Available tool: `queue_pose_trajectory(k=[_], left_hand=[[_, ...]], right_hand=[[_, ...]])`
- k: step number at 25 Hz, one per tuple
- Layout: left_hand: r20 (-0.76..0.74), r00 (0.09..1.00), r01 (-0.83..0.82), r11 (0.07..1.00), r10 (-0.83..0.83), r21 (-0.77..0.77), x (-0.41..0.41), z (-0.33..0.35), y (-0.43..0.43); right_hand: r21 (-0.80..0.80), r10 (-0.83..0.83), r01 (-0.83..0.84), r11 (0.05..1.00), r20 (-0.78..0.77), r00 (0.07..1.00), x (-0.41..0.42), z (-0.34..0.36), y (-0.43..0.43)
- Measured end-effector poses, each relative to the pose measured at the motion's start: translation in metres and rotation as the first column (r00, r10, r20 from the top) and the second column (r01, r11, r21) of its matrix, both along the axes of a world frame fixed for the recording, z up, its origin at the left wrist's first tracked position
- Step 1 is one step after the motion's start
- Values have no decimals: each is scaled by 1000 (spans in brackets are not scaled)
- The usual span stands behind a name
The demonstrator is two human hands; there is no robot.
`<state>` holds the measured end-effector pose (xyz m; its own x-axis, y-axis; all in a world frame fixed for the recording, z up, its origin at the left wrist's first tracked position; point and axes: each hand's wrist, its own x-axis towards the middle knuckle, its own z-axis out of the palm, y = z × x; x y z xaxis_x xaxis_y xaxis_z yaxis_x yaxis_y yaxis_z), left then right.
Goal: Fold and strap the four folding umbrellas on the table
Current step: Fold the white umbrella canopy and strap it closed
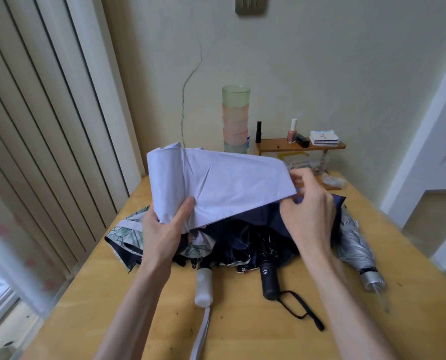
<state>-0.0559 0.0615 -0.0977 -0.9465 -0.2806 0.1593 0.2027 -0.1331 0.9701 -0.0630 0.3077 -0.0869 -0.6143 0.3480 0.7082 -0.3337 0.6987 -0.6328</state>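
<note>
Judging by the heap, how far along is this job? (1st)

Early, I'd say. Of the 4, only the crinkled silver folding umbrella (359, 255) at the right side of the yellow wooden table (242, 333) looks collapsed, with a dark band round it near its end. I'd count that 1 as probably done. (2nd)

And the other 3? (1st)

The navy-blue fabric umbrella (242, 229) with the black cylindrical handle (270, 280) lies loose in the middle, unstrapped. The leaf-printed white umbrella (128, 229) is spread out at the left. The pale lilac fabric umbrella (216, 183) is lifted above both, partly rolled at its left side, 1 wide flap not yet wrapped. (2nd)

What are the hands doing? (1st)

The left hand (164, 229) is wrapped firmly round the gathered lower end of the lilac canopy, thumb laid across the cloth. The right hand (310, 216) has its fingers curled in narrowly at the flap's right edge and seems to pinch it, though the fingertips are partly hidden behind the cloth. (2nd)

Whose is the white plastic handle (203, 285) lying near the black 1? (1st)

I cannot tell; its shaft runs under the pile. (2nd)

So what is left? (1st)

Wrapping and strapping the lilac 1, then 2 more. (2nd)
</note>
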Motion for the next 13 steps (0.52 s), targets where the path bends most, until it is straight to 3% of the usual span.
queue_pose_trajectory(k=[1,3,4,6,9,13], left_hand=[[0,1000,-10,1000,10,-12,0,0,-3],[-20,999,-29,996,27,-89,-1,0,-14],[-34,999,-28,989,23,-145,-1,1,-21],[-54,998,8,970,-22,-244,0,2,-29],[-85,990,82,942,-116,-325,2,3,-37],[-107,980,118,917,-170,-381,3,4,-40]], right_hand=[[-41,187,-183,982,130,974,-2,2,5],[-199,589,-555,808,302,749,3,9,16],[-262,697,-647,716,318,642,6,12,19],[-284,756,-702,653,303,580,11,19,18],[-160,681,-676,719,357,640,7,20,10],[-181,674,-672,719,418,609,2,9,-1]])
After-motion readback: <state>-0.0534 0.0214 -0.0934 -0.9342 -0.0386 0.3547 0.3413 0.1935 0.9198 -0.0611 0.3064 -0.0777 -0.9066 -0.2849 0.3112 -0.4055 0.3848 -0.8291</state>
